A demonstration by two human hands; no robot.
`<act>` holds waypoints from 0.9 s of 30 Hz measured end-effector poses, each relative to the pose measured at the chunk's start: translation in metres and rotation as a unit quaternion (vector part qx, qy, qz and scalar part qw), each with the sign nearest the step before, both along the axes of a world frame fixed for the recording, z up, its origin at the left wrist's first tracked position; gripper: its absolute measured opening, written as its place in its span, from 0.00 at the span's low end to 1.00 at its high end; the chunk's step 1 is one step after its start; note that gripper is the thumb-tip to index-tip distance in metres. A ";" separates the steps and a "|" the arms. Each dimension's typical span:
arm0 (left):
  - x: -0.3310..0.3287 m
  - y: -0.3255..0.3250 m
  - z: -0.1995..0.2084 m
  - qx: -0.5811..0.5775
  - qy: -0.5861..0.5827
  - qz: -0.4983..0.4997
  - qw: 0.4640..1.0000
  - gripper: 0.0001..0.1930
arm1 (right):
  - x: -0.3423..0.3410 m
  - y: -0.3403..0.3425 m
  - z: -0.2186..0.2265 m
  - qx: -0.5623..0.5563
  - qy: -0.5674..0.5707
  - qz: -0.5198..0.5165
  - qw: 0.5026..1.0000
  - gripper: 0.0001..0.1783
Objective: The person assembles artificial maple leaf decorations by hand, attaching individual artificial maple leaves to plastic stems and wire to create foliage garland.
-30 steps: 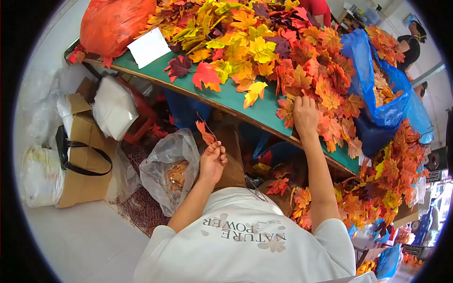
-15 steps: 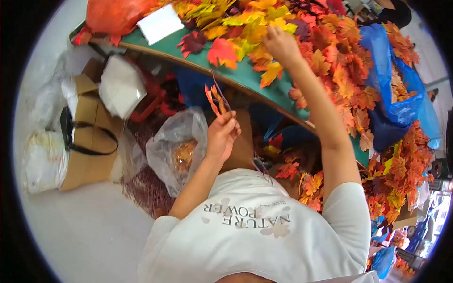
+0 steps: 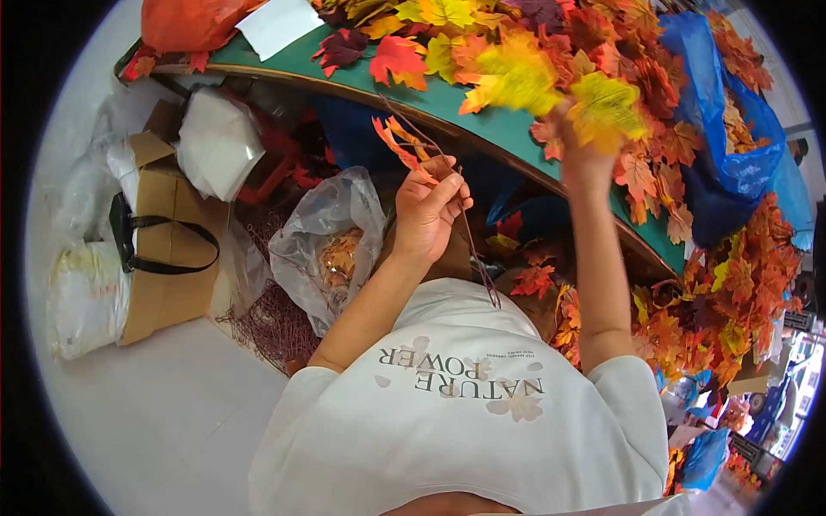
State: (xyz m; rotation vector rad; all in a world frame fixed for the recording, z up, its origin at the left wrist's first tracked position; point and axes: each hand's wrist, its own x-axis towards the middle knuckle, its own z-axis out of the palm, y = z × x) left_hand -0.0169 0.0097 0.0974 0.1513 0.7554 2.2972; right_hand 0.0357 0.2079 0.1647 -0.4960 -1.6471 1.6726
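My left hand (image 3: 430,211) pinches a long thin brown stem (image 3: 470,234) with narrow orange-red artificial leaves (image 3: 396,144) at its upper part. The stem's lower end reaches down in front of my white shirt. At the table's near edge, my right hand (image 3: 588,165), smeared by motion, is closed on a yellow artificial maple leaf (image 3: 607,112) that hides its fingertips. To its left, a larger yellow-orange leaf (image 3: 519,77) is blurred too; I cannot tell whether it hangs from the same hand.
Red and orange maple leaves (image 3: 641,176) heap on the green table (image 3: 340,76), beside a white card (image 3: 280,27) and blue bag (image 3: 736,172). Below stand a clear plastic bag (image 3: 314,224), a cardboard box (image 3: 176,292) and a tangle of brown stems (image 3: 274,325).
My right hand has drawn back from the leaf pile toward me and to the right, bringing yellow leaf with it. My left hand has shifted slightly right with the stem.
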 end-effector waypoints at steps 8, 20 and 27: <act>0.020 0.021 0.013 0.004 0.032 -0.029 0.999 0.14 | 0.041 -0.073 -0.047 0.008 0.015 0.067 0.998 0.11; 0.037 0.028 0.015 -0.074 0.036 -0.037 0.996 0.12 | 0.051 -0.063 -0.060 -0.439 0.044 0.100 0.892 0.10; 0.035 0.031 0.012 -0.117 0.042 -0.032 0.992 0.12 | 0.051 -0.062 -0.065 -0.446 0.036 0.130 0.885 0.11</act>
